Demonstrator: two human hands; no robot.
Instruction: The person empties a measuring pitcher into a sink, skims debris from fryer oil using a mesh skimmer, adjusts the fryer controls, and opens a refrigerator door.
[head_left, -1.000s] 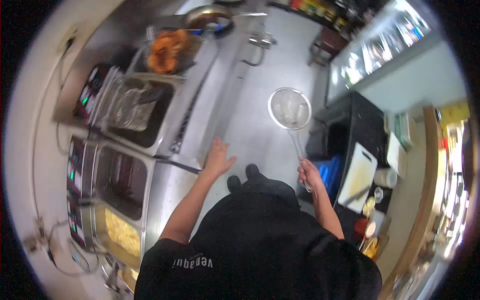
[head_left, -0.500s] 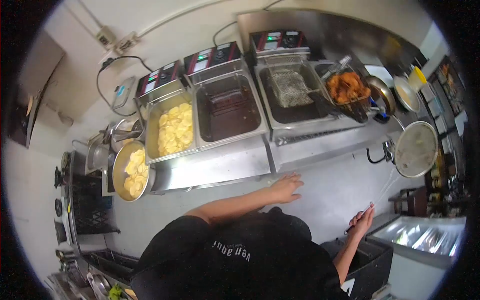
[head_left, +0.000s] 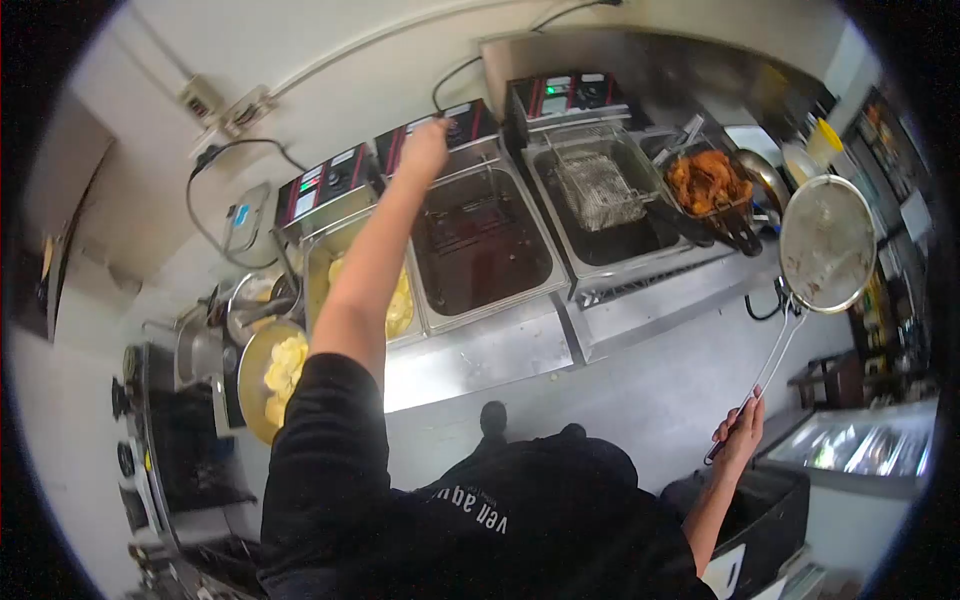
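My left hand [head_left: 428,150] reaches up to the control panel [head_left: 478,122] of the middle fryer, fingers closed at its knob; the knob is mostly hidden. Below lies that fryer's tank [head_left: 485,245], full of dark oil. My left forearm crosses the left fryer, partly covering pale yellow slices [head_left: 400,308] in its tank. Off to the right, my right hand [head_left: 737,432] is closed around the handle of a round mesh skimmer [head_left: 828,245], its wide head raised near the counter's right end.
A metal bowl [head_left: 250,375] of pale slices stands at the left. The right fryer holds an empty wire basket [head_left: 600,190]; beside it another basket holds browned fried pieces [head_left: 708,180]. A black bin [head_left: 780,510] stands at lower right.
My left hand has risen from in front of the counter to the middle fryer's controls. The skimmer in my right hand has moved up slightly. The view has shifted a little.
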